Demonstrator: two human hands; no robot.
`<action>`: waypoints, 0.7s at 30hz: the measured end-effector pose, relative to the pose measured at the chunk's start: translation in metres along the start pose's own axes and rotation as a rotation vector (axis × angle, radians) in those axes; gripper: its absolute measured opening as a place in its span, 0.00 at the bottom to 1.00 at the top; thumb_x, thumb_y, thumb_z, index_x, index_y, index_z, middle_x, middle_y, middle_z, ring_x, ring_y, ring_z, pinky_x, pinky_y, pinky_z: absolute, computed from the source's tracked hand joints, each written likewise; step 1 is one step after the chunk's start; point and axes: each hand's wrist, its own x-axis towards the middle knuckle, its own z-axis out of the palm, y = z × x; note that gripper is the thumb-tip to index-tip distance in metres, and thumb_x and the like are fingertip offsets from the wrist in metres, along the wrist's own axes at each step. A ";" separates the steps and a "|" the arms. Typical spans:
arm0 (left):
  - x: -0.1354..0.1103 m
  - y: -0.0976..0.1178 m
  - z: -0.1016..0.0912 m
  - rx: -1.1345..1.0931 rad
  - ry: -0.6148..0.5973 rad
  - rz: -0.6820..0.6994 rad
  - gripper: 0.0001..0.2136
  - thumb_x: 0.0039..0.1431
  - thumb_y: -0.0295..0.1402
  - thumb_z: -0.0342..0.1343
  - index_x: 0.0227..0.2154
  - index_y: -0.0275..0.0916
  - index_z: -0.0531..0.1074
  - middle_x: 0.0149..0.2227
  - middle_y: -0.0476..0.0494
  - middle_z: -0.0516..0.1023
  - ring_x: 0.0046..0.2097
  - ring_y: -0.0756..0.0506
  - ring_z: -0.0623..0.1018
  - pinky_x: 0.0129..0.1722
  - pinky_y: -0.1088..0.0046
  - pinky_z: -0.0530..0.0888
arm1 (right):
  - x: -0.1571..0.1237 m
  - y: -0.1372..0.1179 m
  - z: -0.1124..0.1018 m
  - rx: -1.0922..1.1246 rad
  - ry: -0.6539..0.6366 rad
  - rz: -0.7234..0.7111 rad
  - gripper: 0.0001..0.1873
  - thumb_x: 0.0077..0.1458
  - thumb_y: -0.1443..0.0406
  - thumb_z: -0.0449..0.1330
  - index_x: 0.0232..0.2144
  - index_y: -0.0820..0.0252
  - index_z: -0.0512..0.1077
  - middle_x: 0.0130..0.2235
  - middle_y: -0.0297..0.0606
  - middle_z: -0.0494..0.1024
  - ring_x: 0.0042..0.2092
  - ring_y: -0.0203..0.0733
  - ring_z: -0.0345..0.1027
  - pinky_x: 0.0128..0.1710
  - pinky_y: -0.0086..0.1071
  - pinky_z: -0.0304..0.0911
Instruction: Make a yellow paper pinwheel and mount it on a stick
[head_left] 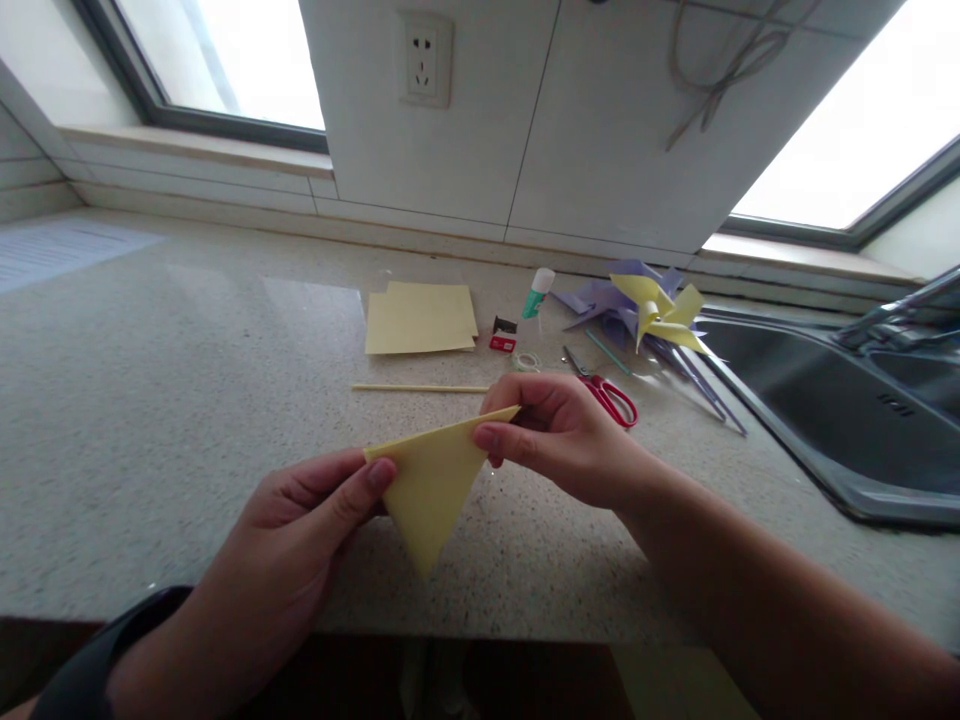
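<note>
A yellow sheet of paper (435, 490), folded into a triangle, is held up over the counter's front part with its point hanging down. My left hand (315, 530) pinches its left corner, thumb in front and fingers behind. At the right corner, my right hand (562, 435) grips it between thumb and fingers. Just beyond the paper lies a thin pale stick (420, 388), its right end passing behind my right hand. Red-handled scissors (611, 398) rest past that hand, partly covered by it.
Farther back are stacked yellow sheets (420, 318), a small red-and-black box (503, 335), a tape ring (527, 361) and a glue stick (538, 293). Yellow and purple pinwheels (656, 310) lie beside the steel sink (840, 420). A printed sheet (67, 250) is at far left.
</note>
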 end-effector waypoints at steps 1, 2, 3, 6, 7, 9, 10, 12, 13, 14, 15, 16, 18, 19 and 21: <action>0.000 0.000 0.000 -0.004 0.004 0.006 0.15 0.49 0.44 0.71 0.37 0.41 0.84 0.34 0.45 0.84 0.33 0.48 0.79 0.29 0.82 0.76 | 0.000 0.000 0.000 0.002 -0.001 -0.001 0.17 0.50 0.59 0.72 0.25 0.62 0.70 0.24 0.31 0.72 0.26 0.30 0.63 0.22 0.24 0.57; 0.000 0.000 0.001 -0.012 0.004 0.014 0.15 0.49 0.44 0.72 0.37 0.41 0.84 0.34 0.45 0.85 0.34 0.48 0.80 0.30 0.82 0.76 | 0.000 0.001 0.000 0.002 -0.003 0.001 0.17 0.50 0.59 0.72 0.25 0.62 0.70 0.24 0.31 0.72 0.26 0.30 0.63 0.23 0.24 0.57; 0.000 0.000 0.001 -0.023 0.003 0.023 0.14 0.49 0.43 0.72 0.36 0.41 0.85 0.34 0.45 0.85 0.34 0.49 0.80 0.30 0.83 0.76 | 0.000 0.001 0.000 0.002 -0.004 0.001 0.17 0.50 0.59 0.72 0.25 0.62 0.70 0.24 0.31 0.72 0.26 0.30 0.63 0.23 0.24 0.57; 0.000 0.001 0.002 -0.062 -0.001 0.016 0.12 0.48 0.42 0.73 0.34 0.43 0.85 0.33 0.47 0.85 0.35 0.49 0.80 0.32 0.84 0.77 | -0.001 0.001 0.001 0.005 -0.005 0.002 0.17 0.50 0.58 0.72 0.25 0.62 0.70 0.24 0.31 0.72 0.26 0.31 0.63 0.23 0.25 0.57; -0.001 0.001 0.003 -0.071 0.000 0.009 0.11 0.48 0.41 0.73 0.34 0.43 0.85 0.33 0.48 0.85 0.35 0.49 0.80 0.32 0.84 0.77 | -0.001 0.001 0.001 0.005 -0.006 0.002 0.17 0.50 0.58 0.72 0.25 0.62 0.70 0.24 0.31 0.72 0.26 0.30 0.63 0.23 0.25 0.57; -0.001 0.002 0.004 -0.087 -0.004 -0.001 0.11 0.47 0.41 0.73 0.33 0.43 0.85 0.32 0.48 0.85 0.33 0.50 0.80 0.31 0.85 0.76 | -0.001 0.000 0.000 0.010 -0.009 -0.004 0.17 0.51 0.58 0.72 0.26 0.62 0.70 0.25 0.31 0.72 0.26 0.30 0.63 0.23 0.25 0.57; -0.002 0.002 0.004 -0.095 -0.004 -0.004 0.11 0.47 0.41 0.73 0.33 0.43 0.85 0.32 0.48 0.85 0.32 0.50 0.80 0.30 0.85 0.76 | -0.001 0.000 0.000 0.015 -0.013 -0.011 0.16 0.52 0.58 0.71 0.26 0.62 0.71 0.25 0.31 0.72 0.27 0.30 0.63 0.24 0.25 0.58; -0.002 0.004 0.005 -0.119 -0.008 -0.005 0.11 0.46 0.41 0.74 0.32 0.44 0.85 0.31 0.48 0.85 0.31 0.51 0.80 0.30 0.85 0.76 | 0.000 0.001 -0.001 0.023 -0.026 -0.033 0.15 0.55 0.59 0.69 0.26 0.63 0.71 0.25 0.32 0.74 0.27 0.31 0.65 0.26 0.25 0.60; -0.003 0.004 0.006 -0.133 -0.008 -0.011 0.11 0.46 0.41 0.74 0.32 0.44 0.85 0.31 0.48 0.85 0.31 0.50 0.80 0.31 0.84 0.77 | 0.000 0.001 -0.002 0.029 -0.030 -0.049 0.14 0.57 0.59 0.68 0.27 0.63 0.72 0.26 0.33 0.74 0.28 0.31 0.66 0.27 0.25 0.61; -0.003 0.005 0.007 -0.149 -0.005 -0.014 0.11 0.45 0.41 0.74 0.31 0.44 0.85 0.31 0.48 0.85 0.31 0.50 0.80 0.30 0.84 0.77 | 0.001 0.002 -0.003 0.032 -0.035 -0.067 0.14 0.58 0.59 0.67 0.27 0.63 0.72 0.26 0.33 0.75 0.28 0.31 0.66 0.27 0.25 0.61; -0.003 0.006 0.008 -0.163 -0.002 -0.020 0.12 0.43 0.42 0.75 0.31 0.44 0.85 0.30 0.48 0.85 0.31 0.50 0.80 0.31 0.83 0.77 | 0.001 0.003 -0.004 0.032 -0.040 -0.082 0.13 0.59 0.60 0.67 0.27 0.64 0.73 0.26 0.34 0.75 0.29 0.31 0.67 0.28 0.25 0.62; -0.003 0.006 0.009 -0.173 -0.001 -0.018 0.12 0.42 0.42 0.76 0.30 0.44 0.85 0.29 0.48 0.85 0.31 0.50 0.80 0.30 0.83 0.77 | 0.001 0.004 -0.004 0.030 -0.045 -0.094 0.13 0.59 0.60 0.66 0.28 0.64 0.73 0.26 0.34 0.75 0.29 0.31 0.67 0.28 0.25 0.62; -0.004 0.006 0.010 -0.172 0.007 0.012 0.12 0.41 0.41 0.76 0.29 0.43 0.85 0.29 0.48 0.84 0.30 0.51 0.79 0.30 0.84 0.76 | 0.001 0.005 -0.006 0.018 -0.055 -0.110 0.12 0.60 0.61 0.66 0.29 0.63 0.74 0.27 0.34 0.75 0.29 0.31 0.68 0.29 0.25 0.63; -0.003 0.006 0.010 -0.164 0.006 0.044 0.11 0.43 0.41 0.75 0.29 0.44 0.85 0.29 0.49 0.84 0.31 0.52 0.79 0.30 0.85 0.75 | 0.000 0.006 -0.006 0.008 -0.057 -0.113 0.11 0.60 0.61 0.66 0.29 0.63 0.74 0.27 0.34 0.75 0.30 0.32 0.68 0.29 0.25 0.63; -0.002 0.004 0.009 -0.134 -0.015 0.111 0.09 0.48 0.41 0.73 0.30 0.45 0.85 0.31 0.50 0.85 0.32 0.52 0.79 0.33 0.86 0.75 | 0.000 0.006 -0.006 -0.008 -0.054 -0.120 0.11 0.60 0.62 0.66 0.29 0.63 0.74 0.27 0.34 0.75 0.30 0.32 0.68 0.29 0.26 0.63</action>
